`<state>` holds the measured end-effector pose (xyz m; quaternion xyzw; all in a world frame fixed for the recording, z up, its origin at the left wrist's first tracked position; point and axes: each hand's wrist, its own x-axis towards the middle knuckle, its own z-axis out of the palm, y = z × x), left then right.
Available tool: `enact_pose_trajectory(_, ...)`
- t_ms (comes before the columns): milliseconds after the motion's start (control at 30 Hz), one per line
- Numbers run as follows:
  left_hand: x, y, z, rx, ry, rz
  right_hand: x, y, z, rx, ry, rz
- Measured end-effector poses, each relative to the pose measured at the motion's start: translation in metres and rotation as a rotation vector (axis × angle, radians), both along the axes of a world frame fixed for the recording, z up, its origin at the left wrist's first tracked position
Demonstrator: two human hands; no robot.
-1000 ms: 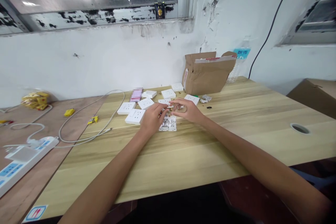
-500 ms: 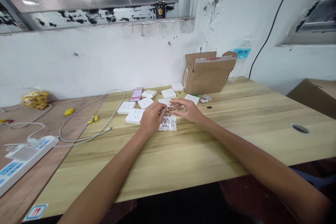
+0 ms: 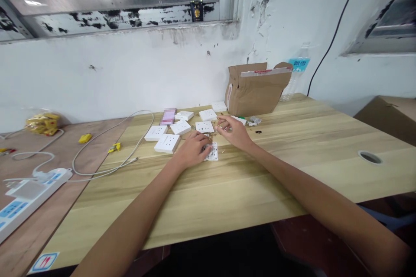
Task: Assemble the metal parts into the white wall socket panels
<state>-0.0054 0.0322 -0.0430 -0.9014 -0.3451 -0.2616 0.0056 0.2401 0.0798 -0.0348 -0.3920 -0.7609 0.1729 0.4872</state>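
Observation:
My left hand [image 3: 192, 149] lies low over the table, its fingers spread across the left side of a white socket frame [image 3: 213, 152] with slots and metal bits in it. The hand covers part of that frame. To the right, my right hand [image 3: 235, 130] is raised a little, thumb and fingertips pinched together; whatever is between them is too small to name. Loose small brass-coloured parts [image 3: 212, 136] lie between the hands. Just behind them is a flat white plate [image 3: 204, 127] with holes.
Several white socket panels, including a near one [image 3: 167, 143], lie left and behind. A brown paper bag [image 3: 260, 91] and a plastic bottle [image 3: 294, 78] stand at the back. A white cable [image 3: 113, 173] and power strip [image 3: 35, 199] lie left. A cable hole [image 3: 370, 157] is at right.
My left hand has spread from a pinch and lowered over the socket frame, covering its left part. My right hand has moved slightly right, away from it, uncovering the holed plate.

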Motion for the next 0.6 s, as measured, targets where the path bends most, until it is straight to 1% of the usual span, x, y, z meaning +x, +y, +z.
enact_pose_trajectory(167, 0.0, 0.003, -0.005, 0.001, 0.001, -0.006, 0.0, 0.0, -0.001, -0.014, -0.009, -0.023)
enact_pose_trajectory(267, -0.001, 0.004, -0.003, 0.019, -0.063, 0.007, 0.0, 0.0, -0.002, -0.023, -0.007, -0.007)
enact_pose_trajectory(333, -0.002, 0.004, -0.001, 0.039, -0.145, 0.058, 0.0, 0.0, -0.002, -0.029, -0.006, 0.02)
enact_pose_trajectory(467, -0.005, 0.006, 0.004, 0.052, -0.384, 0.186, -0.001, -0.003, -0.002, -0.028, -0.025, 0.122)
enact_pose_trajectory(600, -0.006, 0.007, 0.006, 0.011, -0.545, 0.224, -0.004, -0.008, 0.0, -0.046, -0.028, 0.176)
